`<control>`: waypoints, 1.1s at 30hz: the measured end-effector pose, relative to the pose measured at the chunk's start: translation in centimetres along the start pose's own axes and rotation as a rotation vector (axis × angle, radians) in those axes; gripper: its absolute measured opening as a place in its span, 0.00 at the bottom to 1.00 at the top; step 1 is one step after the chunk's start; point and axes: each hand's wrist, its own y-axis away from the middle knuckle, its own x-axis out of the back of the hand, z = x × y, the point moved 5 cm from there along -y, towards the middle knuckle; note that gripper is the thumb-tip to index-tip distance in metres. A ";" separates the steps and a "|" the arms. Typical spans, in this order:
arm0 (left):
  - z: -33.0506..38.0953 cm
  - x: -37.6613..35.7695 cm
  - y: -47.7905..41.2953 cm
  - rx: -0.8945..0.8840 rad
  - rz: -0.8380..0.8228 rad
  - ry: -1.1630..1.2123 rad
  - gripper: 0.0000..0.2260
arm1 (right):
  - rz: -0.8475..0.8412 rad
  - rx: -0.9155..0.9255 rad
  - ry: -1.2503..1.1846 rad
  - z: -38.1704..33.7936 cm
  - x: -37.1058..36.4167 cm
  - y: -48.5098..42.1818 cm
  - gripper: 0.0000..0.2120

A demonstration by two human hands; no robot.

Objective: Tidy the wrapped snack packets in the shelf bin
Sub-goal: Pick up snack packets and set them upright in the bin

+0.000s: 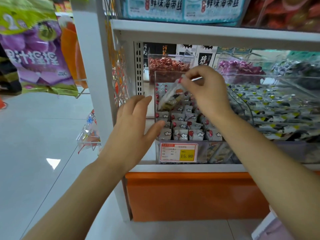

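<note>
Forearms come in from the bottom edge, both reaching to the lower shelf [173, 168].

Left hand [133, 122]: fingers straight and spread, holding nothing. It hovers at the left front corner of the clear bin [202, 151], thumb near the wall. Contact with the wall cannot be told.

Right hand [206, 89]: raised above the bin, fingertips pinching the top edge of a loose packet [170, 97]. The packet hangs down at a slant over the back left part of the bin. It is see-through with dark contents and looks unlike the rest, though blur hides the detail.

Bin contents: small white packets [181, 125] with red marks, mostly standing on edge in rough rows. Front rows look even; the middle and back rows lean and overlap. Price tag [179, 152] on the front wall reads 15.80.

Around it: a second bin [277, 108] to the right with blue and yellow wrappers, a bin of red sweets [166, 66] behind, purple bags [34, 54] hanging far left.

Progress, as judged: partway. Front rows seem sorted. The lifted packet has yet to be placed or removed, and the back rows want straightening. The free hand appears ready to steady the bin or take the packet.
</note>
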 end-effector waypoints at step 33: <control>1.2 -0.4 1.2 0.325 -0.075 0.889 0.11 | 0.002 -0.353 -0.564 3.1 3.2 8.5 0.08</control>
